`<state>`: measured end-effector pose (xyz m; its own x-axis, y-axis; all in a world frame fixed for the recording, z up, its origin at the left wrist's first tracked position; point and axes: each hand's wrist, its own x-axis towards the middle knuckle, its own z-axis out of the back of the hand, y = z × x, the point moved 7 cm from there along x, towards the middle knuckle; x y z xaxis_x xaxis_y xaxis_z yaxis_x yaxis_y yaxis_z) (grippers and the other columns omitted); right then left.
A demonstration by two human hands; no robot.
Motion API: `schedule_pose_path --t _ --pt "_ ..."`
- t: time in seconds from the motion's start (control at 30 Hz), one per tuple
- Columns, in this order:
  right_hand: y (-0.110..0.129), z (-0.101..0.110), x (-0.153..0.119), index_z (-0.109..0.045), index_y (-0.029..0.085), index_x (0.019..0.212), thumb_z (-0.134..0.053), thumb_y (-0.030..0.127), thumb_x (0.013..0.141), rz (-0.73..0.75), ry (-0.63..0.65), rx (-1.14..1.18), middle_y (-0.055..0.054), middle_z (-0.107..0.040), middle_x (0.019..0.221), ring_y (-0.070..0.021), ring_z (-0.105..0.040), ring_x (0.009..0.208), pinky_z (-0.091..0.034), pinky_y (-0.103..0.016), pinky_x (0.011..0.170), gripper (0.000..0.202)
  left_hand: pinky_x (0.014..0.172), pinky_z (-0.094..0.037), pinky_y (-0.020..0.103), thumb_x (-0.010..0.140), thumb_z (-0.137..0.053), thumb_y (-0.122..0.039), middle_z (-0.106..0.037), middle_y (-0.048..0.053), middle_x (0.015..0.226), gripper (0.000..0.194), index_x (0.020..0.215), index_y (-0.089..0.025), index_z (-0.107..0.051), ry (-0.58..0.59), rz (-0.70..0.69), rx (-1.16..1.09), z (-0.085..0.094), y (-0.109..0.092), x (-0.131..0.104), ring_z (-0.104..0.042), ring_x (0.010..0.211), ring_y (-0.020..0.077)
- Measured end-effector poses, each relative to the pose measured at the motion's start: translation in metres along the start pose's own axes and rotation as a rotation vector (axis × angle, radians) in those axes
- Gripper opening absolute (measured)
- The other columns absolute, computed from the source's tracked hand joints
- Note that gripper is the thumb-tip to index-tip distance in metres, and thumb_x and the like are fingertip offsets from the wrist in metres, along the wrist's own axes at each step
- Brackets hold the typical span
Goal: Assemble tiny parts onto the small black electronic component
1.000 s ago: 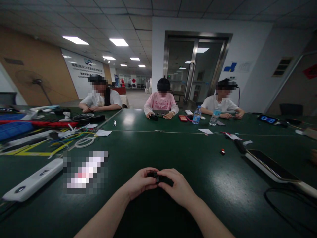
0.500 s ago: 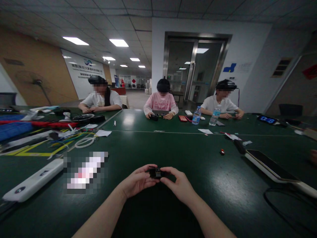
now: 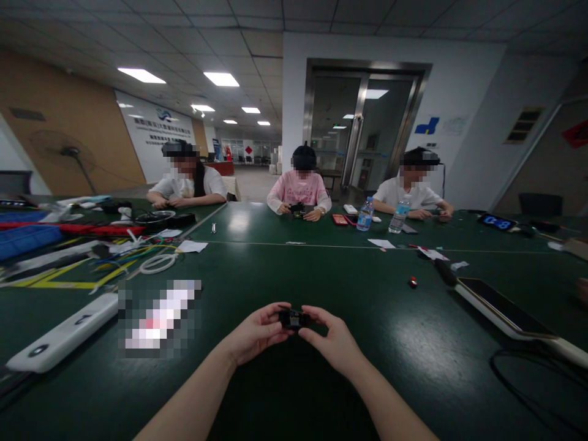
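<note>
At centre, left fingers [image 3: 270, 331] and right fingers [image 3: 320, 316] clamp a black, seemingly boxy part [image 3: 293, 319].

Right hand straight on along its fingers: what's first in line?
The small black part, right at the right hand's fingertips; beyond it, apparently the left hand's fingers. Depth is unclear, so I can't confirm contact on the right side.
</note>
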<state>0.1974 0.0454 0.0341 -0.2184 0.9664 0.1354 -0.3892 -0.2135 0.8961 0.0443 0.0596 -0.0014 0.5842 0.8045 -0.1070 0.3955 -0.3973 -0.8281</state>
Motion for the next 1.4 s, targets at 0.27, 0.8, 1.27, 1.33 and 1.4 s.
schedule_pose_path --t 0.27,0.8,1.27,1.33,1.4 --pt "0.011 -0.002 -0.003 -0.059 0.028 0.108 -0.064 0.026 0.074 0.140 0.009 -0.039 -0.003 -0.056 0.116 -0.0198 -0.051 0.110 -0.039 -0.039 0.096 0.034 0.076 -0.049 0.028 0.068 -0.076 -0.011 -0.064 0.007 0.102 0.047 0.109 -0.017 -0.054 -0.033 0.004 0.045 -0.001 -0.001 0.001 -0.065 0.086 0.0179" --pt "0.010 -0.008 -0.003 -0.061 0.025 0.090 -0.066 0.023 0.071 0.126 0.046 -0.139 -0.002 -0.059 0.105 -0.0205 -0.054 0.101 -0.042 -0.038 0.090 0.020 0.083 -0.045 0.033 0.065 -0.076 -0.010 -0.064 0.007 0.103 0.048 0.108 -0.018 -0.055 -0.005 0.041 0.130 -0.004 0.004 0.001 -0.063 0.092 0.0199" --pt "0.018 0.009 -0.003 -0.061 0.023 0.089 -0.062 0.025 0.074 0.122 -0.074 0.016 -0.003 -0.059 0.107 -0.0213 -0.053 0.105 -0.037 -0.040 0.095 0.015 0.086 -0.044 0.035 0.064 -0.077 -0.009 -0.064 0.009 0.106 0.053 0.111 -0.017 -0.053 -0.023 0.045 0.091 0.001 0.004 0.001 -0.064 0.092 0.0214" --pt "0.018 0.014 -0.002 -0.061 0.023 0.091 -0.062 0.027 0.074 0.116 -0.092 0.029 -0.003 -0.060 0.105 -0.0215 -0.054 0.103 -0.038 -0.040 0.094 0.017 0.085 -0.044 0.034 0.063 -0.077 -0.009 -0.064 0.008 0.104 0.054 0.110 -0.017 -0.053 -0.022 0.043 0.082 0.001 0.004 0.001 -0.064 0.091 0.0214" --pt "0.017 0.018 -0.002 -0.061 0.023 0.093 -0.062 0.028 0.074 0.104 -0.107 0.035 -0.003 -0.062 0.102 -0.0216 -0.055 0.101 -0.039 -0.040 0.092 0.020 0.085 -0.044 0.034 0.062 -0.078 -0.009 -0.065 0.008 0.103 0.054 0.110 -0.018 -0.053 -0.019 0.041 0.074 0.001 0.004 0.001 -0.065 0.091 0.0214"
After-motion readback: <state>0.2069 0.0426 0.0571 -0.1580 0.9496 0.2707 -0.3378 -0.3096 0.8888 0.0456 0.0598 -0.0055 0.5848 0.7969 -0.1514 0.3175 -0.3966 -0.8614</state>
